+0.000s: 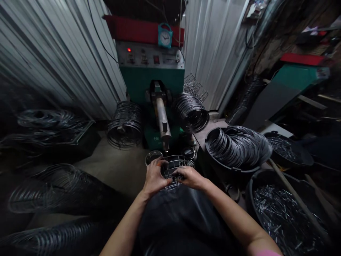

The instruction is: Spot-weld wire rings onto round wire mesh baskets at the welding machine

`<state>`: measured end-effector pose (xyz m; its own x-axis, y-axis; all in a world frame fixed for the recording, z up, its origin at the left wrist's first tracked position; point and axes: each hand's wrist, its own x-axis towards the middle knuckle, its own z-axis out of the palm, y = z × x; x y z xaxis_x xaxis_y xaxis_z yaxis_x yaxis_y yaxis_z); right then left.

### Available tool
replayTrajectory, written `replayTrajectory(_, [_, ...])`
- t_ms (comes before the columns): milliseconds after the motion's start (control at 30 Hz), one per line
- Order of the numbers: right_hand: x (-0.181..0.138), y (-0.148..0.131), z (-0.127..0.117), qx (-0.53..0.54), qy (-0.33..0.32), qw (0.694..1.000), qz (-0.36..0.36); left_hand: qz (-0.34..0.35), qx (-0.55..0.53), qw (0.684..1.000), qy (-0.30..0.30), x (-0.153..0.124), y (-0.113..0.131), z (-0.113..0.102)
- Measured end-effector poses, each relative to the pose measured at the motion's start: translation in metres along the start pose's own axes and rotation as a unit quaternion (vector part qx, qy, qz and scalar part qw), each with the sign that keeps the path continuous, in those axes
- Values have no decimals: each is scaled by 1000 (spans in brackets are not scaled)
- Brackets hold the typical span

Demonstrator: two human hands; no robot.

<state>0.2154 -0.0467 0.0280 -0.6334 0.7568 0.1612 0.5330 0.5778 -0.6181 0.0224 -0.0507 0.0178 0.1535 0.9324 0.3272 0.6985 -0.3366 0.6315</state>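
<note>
A round wire frame (174, 160) with a thin metal rim and crossing wires is held low in front of me, above a dark apron (181, 217). On its left side my left hand (156, 177) is closed, the thumb pointing inward and an orange band on one finger. My right hand (191, 176) has its fingers curled together in a pinch over the frame's right part; what lies between the fingertips is hidden. Just beyond the frame is the tip of a metal electrode arm (163, 121) of a green machine (133, 76).
Wire ring bundles hang left (125, 124) and right (190, 112) of the arm. To my right stand a tub of wire rings (234, 169) and a tub of short wire pieces (250, 193) crossed by a stick (293, 193). Wire coils (53, 192) lie at left.
</note>
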Motion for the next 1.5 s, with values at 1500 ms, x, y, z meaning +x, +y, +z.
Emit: replayTrajectory(1500, [77, 27, 0, -162, -2, 986, 42, -98, 25, 995, 7, 63, -39, 2])
